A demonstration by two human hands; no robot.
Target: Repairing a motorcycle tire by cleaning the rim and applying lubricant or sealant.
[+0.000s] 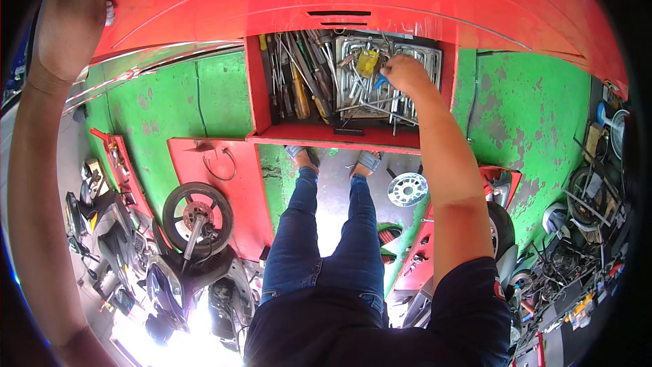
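Left hand (71,34), right hand (407,73): I'm failing to tell either grasp. Blue piece (381,82), meeting the right: seeming light, stiff, inviting pinching.

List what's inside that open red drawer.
Screwdrivers on the left; on the right, metal tools with a yellow item on top. The right hand hides some contents; whatever lies underneath is covered.

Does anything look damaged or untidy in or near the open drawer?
Yes. In the drawer, near the right hand, metal rods lie crossed and jumbled. Right of the drawer, green paint has flaked off in patches.
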